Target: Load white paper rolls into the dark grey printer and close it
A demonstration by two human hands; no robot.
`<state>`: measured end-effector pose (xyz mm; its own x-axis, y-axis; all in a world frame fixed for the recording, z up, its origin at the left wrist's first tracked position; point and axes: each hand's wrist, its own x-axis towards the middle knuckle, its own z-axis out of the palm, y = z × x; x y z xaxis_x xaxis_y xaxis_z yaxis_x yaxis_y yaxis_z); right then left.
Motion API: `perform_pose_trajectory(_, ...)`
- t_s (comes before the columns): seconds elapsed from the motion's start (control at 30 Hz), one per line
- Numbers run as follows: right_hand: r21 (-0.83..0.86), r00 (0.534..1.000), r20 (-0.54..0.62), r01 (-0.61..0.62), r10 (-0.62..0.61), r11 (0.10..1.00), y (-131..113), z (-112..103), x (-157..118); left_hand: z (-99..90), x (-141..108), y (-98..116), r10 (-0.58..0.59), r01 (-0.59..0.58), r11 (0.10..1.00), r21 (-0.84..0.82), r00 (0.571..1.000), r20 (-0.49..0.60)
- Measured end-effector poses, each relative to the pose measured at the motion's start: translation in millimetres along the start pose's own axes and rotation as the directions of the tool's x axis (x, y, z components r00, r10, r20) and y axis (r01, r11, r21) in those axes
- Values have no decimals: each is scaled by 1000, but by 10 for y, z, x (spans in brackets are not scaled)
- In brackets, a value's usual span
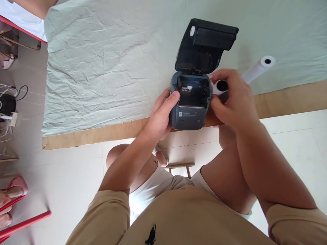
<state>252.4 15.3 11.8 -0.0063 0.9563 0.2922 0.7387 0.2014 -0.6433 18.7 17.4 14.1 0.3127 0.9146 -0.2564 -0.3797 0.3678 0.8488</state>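
Note:
A dark grey label printer [190,118] stands near the table's front edge, its black lid [201,51] swung up and back. Its paper bay shows no roll inside. My left hand [162,114] is wrapped round the printer's left side, thumb on the rim of the bay. Just right of the printer, my right hand [236,97] grips a white paper roll [216,89] with a dark core, fingers above and thumb below. Behind that hand a second white paper roll [258,69] lies on the cloth, its near end hidden by my hand.
A pale green cloth [107,68] covers the table, leaving a bare wooden front edge [94,131]. Another person's arm [35,6] reaches in at top left. Cables and a black device [7,103] are at far left, above red stool legs [25,224]. My knees are under the table.

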Motion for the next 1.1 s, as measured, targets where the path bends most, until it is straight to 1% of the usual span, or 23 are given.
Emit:
perform_pose_trajectory(0.07, 6, 1000, 11, 5, -5, 1000, 40, 18, 3, -11, -1, -3, -2, 2, 1000, 6, 1000, -1)
perform_pose_trajectory(0.17, 90, 999, -3, -46, 46, 995, 89, 41, -4, -24, -5, -2, -16, 16, 1000, 22, 1000, -2)
perform_pose_trajectory(0.2, 106, 999, -11, -46, 47, 993, 90, 44, -15, -27, -6, -1, -19, 19, 1000, 23, 1000, 2)
perform_pose_trajectory(0.23, 99, 999, -17, -34, 35, 994, 84, 46, -30, -28, -7, 1, -19, 19, 1000, 22, 1000, 7)
perform_pose_trajectory(0.37, -13, 998, -30, 58, -58, 998, 29, 45, -76, -24, -7, 5, -22, 22, 999, 24, 1000, -4)
perform_pose_trajectory(0.43, -7, 997, -65, 34, -35, 999, 20, 31, -81, -21, -5, 6, -28, 28, 999, 29, 999, -16)
perform_pose_trajectory(0.5, 14, 997, -68, -26, 26, 1000, 23, 7, -80, -19, -3, 5, -23, 23, 999, 24, 1000, -10)
perform_pose_trajectory(0.57, -9, 999, -25, -43, 43, 999, 21, -7, -75, -21, 1, 3, -10, 10, 1000, 18, 1000, 4)
perform_pose_trajectory(0.63, -73, 999, 40, -1, 4, 997, 13, 6, -67, -27, 4, -1, -6, 6, 1000, 26, 1000, 6)
perform_pose_trajectory(0.7, -123, 997, 68, 47, -38, 991, 13, 40, -56, -35, 6, -4, -15, 15, 999, 42, 1000, 0)
perform_pose_trajectory(0.77, -144, 997, 47, 62, -56, 988, 34, 66, -47, -38, 7, -4, -24, 24, 999, 46, 1000, -2)
perform_pose_trajectory(0.83, -139, 999, -26, 42, -46, 989, 70, 57, -44, -31, 5, 0, -16, 16, 999, 37, 1000, -2)
perform_pose_trajectory(0.9, -84, 984, -176, -4, -11, 996, 105, 20, -48, -18, 3, 2, 2, -2, 1000, 22, 1000, 3)
perform_pose_trajectory(0.93, -14, 968, -249, -22, 18, 1000, 116, 3, -50, -13, 4, 2, 11, -12, 1000, 13, 1000, 6)
perform_pose_trajectory(0.97, 91, 953, -300, -18, 44, 996, 121, -5, -49, -10, 5, 0, 19, -19, 1000, 5, 1000, 11)
perform_pose_trajectory(1.0, 218, 938, -340, 11, 65, 976, 117, 1, -46, -10, 8, -2, 25, -25, 1000, -2, 1000, 15)
perform_pose_trajectory(1.03, 339, 932, -355, 57, 72, 939, 104, 22, -39, -13, 12, -5, 32, -32, 999, -5, 999, 18)
perform_pose_trajectory(1.07, 429, 943, -327, 95, 57, 898, 82, 60, -29, -18, 17, -9, 36, -36, 999, -5, 999, 19)
perform_pose_trajectory(1.1, 480, 960, -277, 114, 27, 870, 52, 109, -18, -24, 23, -11, 37, -36, 999, -2, 999, 23)
